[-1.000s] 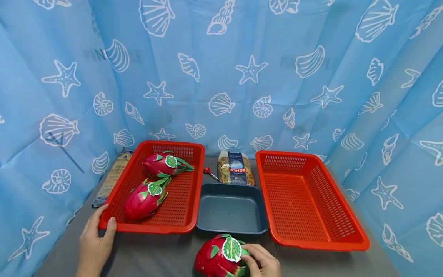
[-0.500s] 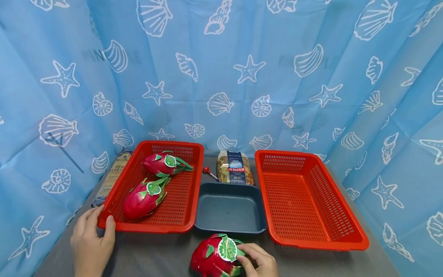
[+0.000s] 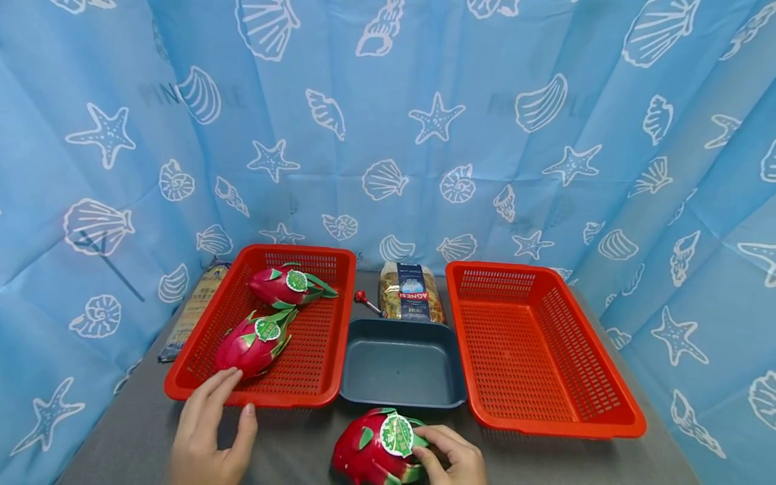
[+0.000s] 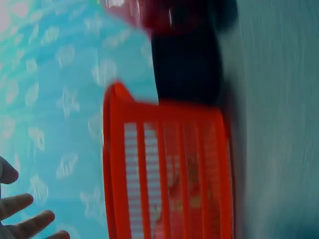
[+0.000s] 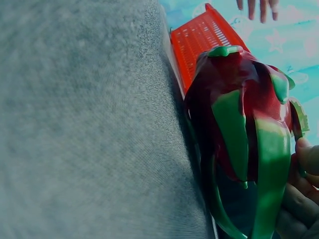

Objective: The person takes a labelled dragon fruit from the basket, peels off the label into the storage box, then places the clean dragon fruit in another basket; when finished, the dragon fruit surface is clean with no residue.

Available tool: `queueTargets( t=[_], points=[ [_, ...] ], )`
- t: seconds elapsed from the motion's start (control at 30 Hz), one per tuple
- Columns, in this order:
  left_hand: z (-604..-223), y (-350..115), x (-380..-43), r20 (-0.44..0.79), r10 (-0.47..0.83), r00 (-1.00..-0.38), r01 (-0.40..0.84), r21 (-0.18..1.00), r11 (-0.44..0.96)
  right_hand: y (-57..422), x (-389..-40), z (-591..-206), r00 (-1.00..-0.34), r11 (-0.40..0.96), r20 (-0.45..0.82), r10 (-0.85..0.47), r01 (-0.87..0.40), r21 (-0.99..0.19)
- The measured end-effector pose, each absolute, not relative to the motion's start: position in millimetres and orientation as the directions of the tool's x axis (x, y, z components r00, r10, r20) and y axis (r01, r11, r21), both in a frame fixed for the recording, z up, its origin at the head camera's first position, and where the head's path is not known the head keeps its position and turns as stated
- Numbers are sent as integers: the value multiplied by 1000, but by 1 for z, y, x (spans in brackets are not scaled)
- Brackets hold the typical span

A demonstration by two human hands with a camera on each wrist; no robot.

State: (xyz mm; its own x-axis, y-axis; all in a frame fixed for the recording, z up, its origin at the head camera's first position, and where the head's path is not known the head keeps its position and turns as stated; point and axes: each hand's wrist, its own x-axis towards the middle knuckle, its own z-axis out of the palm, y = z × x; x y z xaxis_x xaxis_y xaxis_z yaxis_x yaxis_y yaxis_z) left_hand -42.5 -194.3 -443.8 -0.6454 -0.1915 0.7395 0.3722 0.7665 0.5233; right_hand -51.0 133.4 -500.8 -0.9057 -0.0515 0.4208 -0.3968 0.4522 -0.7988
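In the head view, a dragon fruit (image 3: pixel 358 450) with a green-and-white sticker lies on the grey table at the front. My right hand (image 3: pixel 455 458) pinches one of its green leaf tips, and the right wrist view shows the thumb and fingers (image 5: pixel 309 157) at that leaf. My left hand (image 3: pixel 209 431) is over the front rim of the left red basket (image 3: pixel 309 401), its fingers spread and its fingertips at the lower end of a second dragon fruit (image 3: pixel 239 353). A third dragon fruit (image 3: pixel 269 286) lies behind that one in the basket.
Between the left basket and a second red basket (image 3: pixel 564 428) sits a dark blue-grey tray (image 3: pixel 397 364). Behind it are a pasta bag (image 3: pixel 414 289) and a red lollipop (image 3: pixel 361 296). Left of the left basket lies a long package (image 3: pixel 197 310). A blue shell-print curtain (image 3: pixel 384 135) surrounds the table.
My left hand has come off the left basket's front left corner and moved right, its fingertips now over the rim near the fruit. The right hand and its dragon fruit have shifted slightly left.
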Motion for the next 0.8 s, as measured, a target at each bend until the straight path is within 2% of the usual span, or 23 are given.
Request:
queueTargets(
  t=[0.13, 0.23, 0.57, 0.7, 0.8],
  points=[
    [-452, -169, -37, 816, -74, -573, 560, 456, 692, 134, -50, -498, -921, 453, 382, -72, -372, -810],
    [-458, -149, -32, 818, -9, -574, 625, 445, 641, 134, -50, -497, -929, 450, 361, -84, -358, -818],
    [-486, -111, -27, 685, 258, -681, 656, 414, 632, 136, -53, -501, -916, 437, 389, -101, -392, -810],
    [-501, -108, -33, 590, 319, -742, 627, 442, 641, 137, -53, -499, -918, 437, 382, -110, -390, -810],
    [-510, -109, -39, 472, 370, -800, 589, 504, 632, 138, -54, -498, -921, 438, 372, -117, -383, -813]
  ],
)
